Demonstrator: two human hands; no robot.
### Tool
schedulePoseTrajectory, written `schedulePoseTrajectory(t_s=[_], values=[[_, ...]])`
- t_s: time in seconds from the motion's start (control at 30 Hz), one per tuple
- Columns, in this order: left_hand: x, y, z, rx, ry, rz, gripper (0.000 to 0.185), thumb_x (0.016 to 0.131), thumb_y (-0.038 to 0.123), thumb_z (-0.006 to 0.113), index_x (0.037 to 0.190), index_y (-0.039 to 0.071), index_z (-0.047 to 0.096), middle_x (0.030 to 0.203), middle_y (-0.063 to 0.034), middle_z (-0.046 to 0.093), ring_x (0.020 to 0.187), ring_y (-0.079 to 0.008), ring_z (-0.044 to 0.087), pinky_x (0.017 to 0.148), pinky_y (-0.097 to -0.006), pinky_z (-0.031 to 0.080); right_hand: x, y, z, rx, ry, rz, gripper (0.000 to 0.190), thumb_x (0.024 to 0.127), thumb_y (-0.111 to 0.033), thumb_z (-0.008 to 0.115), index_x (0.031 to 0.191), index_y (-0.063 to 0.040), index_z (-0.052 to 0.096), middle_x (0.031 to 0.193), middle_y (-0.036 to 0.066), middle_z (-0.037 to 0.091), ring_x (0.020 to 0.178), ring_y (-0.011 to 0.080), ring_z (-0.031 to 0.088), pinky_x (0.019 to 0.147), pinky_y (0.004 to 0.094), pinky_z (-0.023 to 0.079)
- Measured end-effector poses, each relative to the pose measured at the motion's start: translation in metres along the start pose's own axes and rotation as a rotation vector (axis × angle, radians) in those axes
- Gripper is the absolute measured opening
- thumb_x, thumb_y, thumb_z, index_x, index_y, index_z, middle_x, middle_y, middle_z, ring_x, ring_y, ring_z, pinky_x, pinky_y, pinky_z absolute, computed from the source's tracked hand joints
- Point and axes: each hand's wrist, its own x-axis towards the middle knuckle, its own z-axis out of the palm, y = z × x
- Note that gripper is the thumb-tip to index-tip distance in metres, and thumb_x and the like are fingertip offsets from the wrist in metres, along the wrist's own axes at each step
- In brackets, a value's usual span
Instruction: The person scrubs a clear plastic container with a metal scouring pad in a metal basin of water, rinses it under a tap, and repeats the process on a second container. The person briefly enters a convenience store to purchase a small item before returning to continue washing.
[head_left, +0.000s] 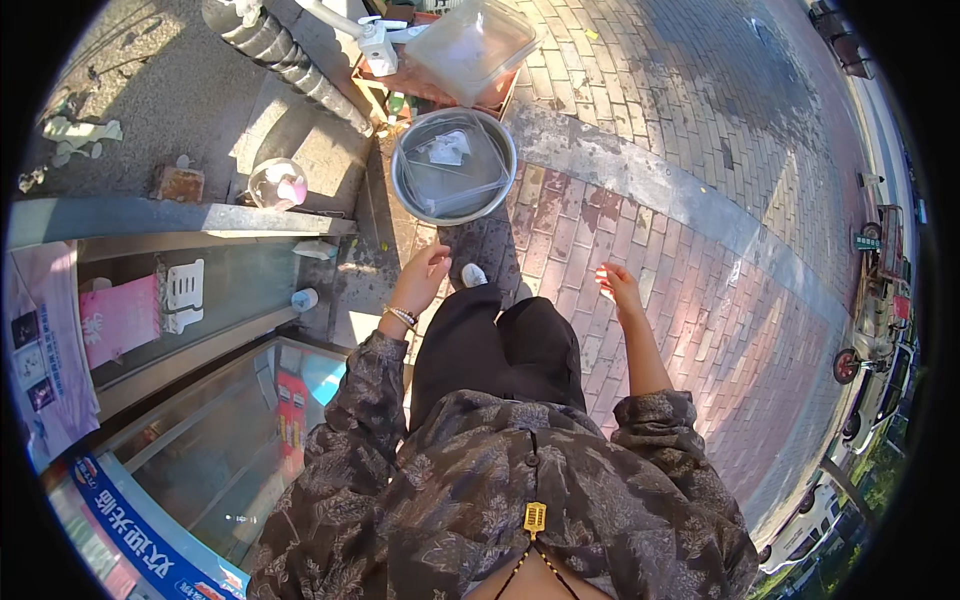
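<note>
My left hand (424, 274), with beaded bracelets at the wrist, hangs in the air with loosely curled fingers, just below a round metal basin (397, 192). My right hand (616, 285) is raised over the brick paving on the right, its fingers bent and nothing clearly held in it. In the basin lie a clear rectangular plastic container (480, 184) and a crumpled white piece (450, 148). Behind the basin, a translucent plastic bin (476, 49) and a white pump bottle (378, 51) rest on a reddish crate or stand (420, 84).
A glass-fronted shop wall (217, 420) with posters runs along the left. A wrapped pole (292, 64), a brick (178, 184) and a clear bag with something pink (277, 184) are at upper left. A white cup (304, 300) stands by the wall. Parked vehicles line the far right.
</note>
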Motion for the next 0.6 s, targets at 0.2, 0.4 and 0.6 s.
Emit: schedulePoseTrajectory(t_s=[0.2,0.4,0.6], values=[[0.122,0.011,0.025,0.063,-0.102,0.025,0.031,0.095,0.018,0.059,0.12,0.001,0.059,0.115,-0.0142,0.066,0.109,-0.0248,0.063,0.094,-0.0348,0.049,0.045,-0.016,0.01,-0.085,0.038,0.283,0.027,0.096,-0.019,0.054,0.119,-0.009,0.061,0.108,0.005,0.069,0.093,0.0136,0.065,0.077,0.0281,0.05],[0.152,-0.029,0.025,0.208,-0.109,-0.083,0.032,0.091,0.02,0.061,0.116,0.001,0.06,0.115,-0.0162,0.063,0.108,-0.0347,0.058,0.095,-0.0408,0.045,0.154,-0.072,0.124,-0.291,-0.246,0.213,0.022,0.095,-0.011,0.052,0.114,-0.005,0.061,0.102,0.006,0.068,0.089,0.0129,0.064,0.076,0.0272,0.049],[0.205,-0.084,0.053,0.497,0.036,-0.028,0.051,0.082,0.02,0.071,0.128,0.004,0.053,0.136,-0.0138,0.052,0.13,-0.034,0.045,0.111,-0.045,0.033,0.336,-0.086,0.267,-0.628,-0.572,-0.223,0.022,0.091,-0.011,0.053,0.108,-0.002,0.062,0.1,0.011,0.068,0.091,0.0253,0.065,0.082,0.0355,0.051]])
